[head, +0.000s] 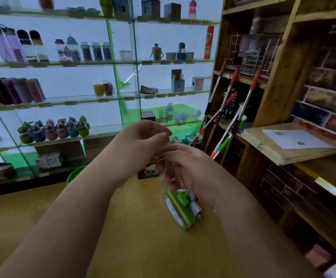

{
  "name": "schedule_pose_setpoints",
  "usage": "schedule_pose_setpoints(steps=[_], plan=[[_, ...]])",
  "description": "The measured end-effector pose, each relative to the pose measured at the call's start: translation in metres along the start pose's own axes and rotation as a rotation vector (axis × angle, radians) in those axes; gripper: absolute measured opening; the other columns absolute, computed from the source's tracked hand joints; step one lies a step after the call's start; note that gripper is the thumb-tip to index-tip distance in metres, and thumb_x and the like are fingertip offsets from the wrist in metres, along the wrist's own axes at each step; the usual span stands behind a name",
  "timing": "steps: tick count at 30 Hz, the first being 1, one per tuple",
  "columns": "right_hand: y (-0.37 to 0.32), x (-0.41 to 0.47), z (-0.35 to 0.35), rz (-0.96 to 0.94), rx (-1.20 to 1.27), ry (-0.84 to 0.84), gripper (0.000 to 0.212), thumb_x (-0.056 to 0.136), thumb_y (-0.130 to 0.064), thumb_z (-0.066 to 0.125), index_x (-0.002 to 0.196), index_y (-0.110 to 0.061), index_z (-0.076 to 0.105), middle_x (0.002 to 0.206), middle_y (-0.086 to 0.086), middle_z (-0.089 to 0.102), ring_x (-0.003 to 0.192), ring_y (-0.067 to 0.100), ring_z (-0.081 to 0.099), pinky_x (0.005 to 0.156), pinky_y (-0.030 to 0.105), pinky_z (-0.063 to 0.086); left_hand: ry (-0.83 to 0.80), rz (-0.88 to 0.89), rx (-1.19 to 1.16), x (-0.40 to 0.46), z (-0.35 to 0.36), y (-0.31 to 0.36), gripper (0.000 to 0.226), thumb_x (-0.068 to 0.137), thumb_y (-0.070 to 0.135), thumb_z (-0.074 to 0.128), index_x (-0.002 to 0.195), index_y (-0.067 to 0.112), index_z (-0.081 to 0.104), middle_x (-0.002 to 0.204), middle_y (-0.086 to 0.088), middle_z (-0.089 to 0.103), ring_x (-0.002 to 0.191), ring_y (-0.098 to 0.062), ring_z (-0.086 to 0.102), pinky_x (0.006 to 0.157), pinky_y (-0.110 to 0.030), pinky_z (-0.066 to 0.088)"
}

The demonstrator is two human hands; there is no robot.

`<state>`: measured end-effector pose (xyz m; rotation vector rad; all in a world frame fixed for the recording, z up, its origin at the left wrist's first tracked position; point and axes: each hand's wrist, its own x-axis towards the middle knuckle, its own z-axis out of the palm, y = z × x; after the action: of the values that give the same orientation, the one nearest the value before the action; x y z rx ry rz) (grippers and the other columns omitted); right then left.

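Observation:
My right hand (185, 169) grips the top of a clear plastic packet (181, 207) with green and white contents, which hangs below the hand above a wooden counter (123, 237). My left hand (143, 139) is raised just above and left of it, thumb and fingers pinched together near the packet's upper edge. Whether the left fingers hold the plastic itself is blurred. Both forearms reach in from the bottom of the view.
Glass shelves (82, 101) with bottles, cups and small figures fill the back left. Wooden shelving (273, 77) stands at the right, with several long-handled tools (229, 109) leaning on it. A wooden board with paper (291, 141) lies on the right ledge. A green bowl rim (74, 173) shows behind the counter.

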<state>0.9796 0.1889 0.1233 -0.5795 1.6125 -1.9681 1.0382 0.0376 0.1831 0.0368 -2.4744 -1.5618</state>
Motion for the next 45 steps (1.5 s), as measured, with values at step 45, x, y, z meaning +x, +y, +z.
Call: schedule_pose_setpoints(steps=[45], plan=[[0.151,0.518,-0.659,0.525,0.294,1.122,0.043,0.103,-0.012,0.041,0.146,-0.01,0.042,0.128,0.019,0.054,0.112,0.035,0.061,0.075,0.04,0.055,-0.514,-0.226,0.068,0.75,0.306,-0.179,0.027,0.1,0.02,0.06,0.086,0.034,0.078,0.094,0.001,0.081,0.09,-0.022,0.077,0.088,-0.047,0.063]])
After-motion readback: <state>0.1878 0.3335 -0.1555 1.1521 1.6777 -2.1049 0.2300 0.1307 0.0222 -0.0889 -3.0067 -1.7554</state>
